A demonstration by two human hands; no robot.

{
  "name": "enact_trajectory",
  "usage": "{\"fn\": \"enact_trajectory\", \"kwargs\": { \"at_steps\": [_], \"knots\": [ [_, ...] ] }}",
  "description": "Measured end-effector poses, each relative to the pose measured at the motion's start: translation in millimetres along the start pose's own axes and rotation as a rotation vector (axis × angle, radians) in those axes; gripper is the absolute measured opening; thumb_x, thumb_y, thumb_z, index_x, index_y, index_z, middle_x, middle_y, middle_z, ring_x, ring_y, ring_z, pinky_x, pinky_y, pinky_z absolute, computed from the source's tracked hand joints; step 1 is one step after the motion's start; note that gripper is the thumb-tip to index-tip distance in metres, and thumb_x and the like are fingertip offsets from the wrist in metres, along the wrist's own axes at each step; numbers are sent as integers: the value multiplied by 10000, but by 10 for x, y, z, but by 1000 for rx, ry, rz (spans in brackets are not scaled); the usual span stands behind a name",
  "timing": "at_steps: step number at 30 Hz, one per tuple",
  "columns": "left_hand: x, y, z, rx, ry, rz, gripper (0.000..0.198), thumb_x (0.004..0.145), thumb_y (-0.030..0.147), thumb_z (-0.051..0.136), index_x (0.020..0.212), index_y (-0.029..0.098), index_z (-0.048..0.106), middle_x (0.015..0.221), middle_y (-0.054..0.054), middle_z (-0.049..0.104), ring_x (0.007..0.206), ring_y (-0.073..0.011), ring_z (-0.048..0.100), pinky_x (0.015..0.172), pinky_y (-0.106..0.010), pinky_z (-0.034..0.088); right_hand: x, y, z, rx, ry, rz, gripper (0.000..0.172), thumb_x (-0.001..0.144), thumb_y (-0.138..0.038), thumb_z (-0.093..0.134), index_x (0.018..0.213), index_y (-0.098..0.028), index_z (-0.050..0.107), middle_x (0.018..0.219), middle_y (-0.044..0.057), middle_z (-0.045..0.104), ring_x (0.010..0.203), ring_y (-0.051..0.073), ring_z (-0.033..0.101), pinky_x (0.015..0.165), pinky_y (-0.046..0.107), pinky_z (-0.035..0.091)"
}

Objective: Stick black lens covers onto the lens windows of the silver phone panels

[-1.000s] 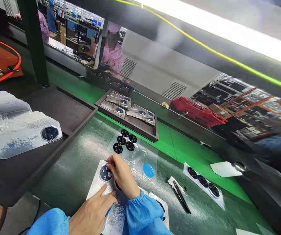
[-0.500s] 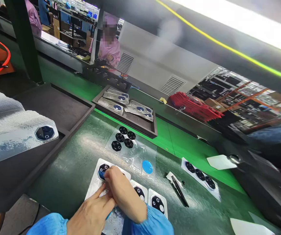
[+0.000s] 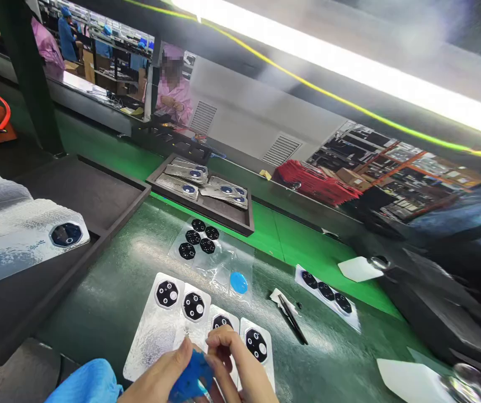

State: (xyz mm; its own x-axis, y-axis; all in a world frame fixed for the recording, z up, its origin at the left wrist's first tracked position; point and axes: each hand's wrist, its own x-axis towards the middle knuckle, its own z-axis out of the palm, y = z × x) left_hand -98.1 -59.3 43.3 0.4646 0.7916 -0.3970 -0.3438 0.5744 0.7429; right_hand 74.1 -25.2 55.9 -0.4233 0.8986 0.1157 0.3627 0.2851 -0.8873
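Observation:
Several silver phone back covers (image 3: 156,319) lie side by side on the green mat, each with a black octagonal camera module (image 3: 167,293) at its top. Low in the view, my left hand (image 3: 160,378) and my right hand (image 3: 240,366) meet over the covers. Both pinch a piece of blue film (image 3: 190,378) between their fingertips. A clear sheet (image 3: 207,254) carrying several black octagonal lens parts (image 3: 198,238) and a round blue sticker (image 3: 238,282) lies just beyond the covers.
Black tweezers (image 3: 293,320) rest on a white scrap to the right. A white strip with three black lens parts (image 3: 326,291) lies further right. A dark tray (image 3: 240,221) with more covers stands behind. A stack of silver covers (image 3: 22,235) fills a tray at left.
My hands drew back from the leftmost cover's camera module toward me, and a blue film came off with them. All the covers now lie uncovered.

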Motion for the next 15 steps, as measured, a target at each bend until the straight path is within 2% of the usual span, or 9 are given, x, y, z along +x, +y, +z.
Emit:
{"fn": "enact_trajectory", "kwargs": {
  "at_steps": [1,3,6,9,11,13,15],
  "knots": [
    [53,-12,44,-65,-19,-33,760,828,826,387,1053,141,627,822,-80,700,744,-225,709,671,-321,559,-10,38,23,-76,42,-44,166,1018,-309,419,1041,-260,576,848,28,590,735,164,582,673,255,503],
    [167,-34,106,-47,4,-49,788,733,863,496,1038,147,612,726,-37,654,636,-190,671,553,-266,505,-27,94,24,-197,98,-131,231,1010,-252,406,1155,-265,585,896,50,608,763,178,605,682,268,521],
    [312,-41,171,111,-5,-34,769,725,862,508,1006,152,602,575,31,558,466,-118,525,435,-213,382,-66,158,-62,-268,90,-185,273,998,-244,424,1200,-295,600,903,50,609,690,171,604,561,243,511],
    [398,-13,232,204,-86,40,738,727,857,515,920,147,586,551,49,519,434,-82,430,423,-206,325,-118,195,-185,-278,17,-220,241,996,-259,440,1141,-313,625,903,43,612,676,169,608,507,234,489],
    [437,8,268,209,-114,114,711,690,832,599,897,153,557,559,66,492,452,-73,421,442,-200,321,-133,185,-271,-290,-26,-276,224,998,-262,442,1099,-312,636,913,45,631,732,181,617,554,247,495],
    [470,21,291,203,-128,153,725,653,811,658,944,159,532,571,76,491,465,-71,430,461,-195,339,-99,153,-379,-295,-71,-326,202,997,-264,454,1052,-299,644,897,44,651,795,195,616,636,270,501],
    [493,14,295,199,-138,162,803,624,826,662,1050,164,510,693,22,597,522,-93,510,502,-208,412,15,139,-537,-274,-117,-306,187,996,-264,464,988,-270,651,872,39,664,820,193,614,690,279,495]
  ]
}}
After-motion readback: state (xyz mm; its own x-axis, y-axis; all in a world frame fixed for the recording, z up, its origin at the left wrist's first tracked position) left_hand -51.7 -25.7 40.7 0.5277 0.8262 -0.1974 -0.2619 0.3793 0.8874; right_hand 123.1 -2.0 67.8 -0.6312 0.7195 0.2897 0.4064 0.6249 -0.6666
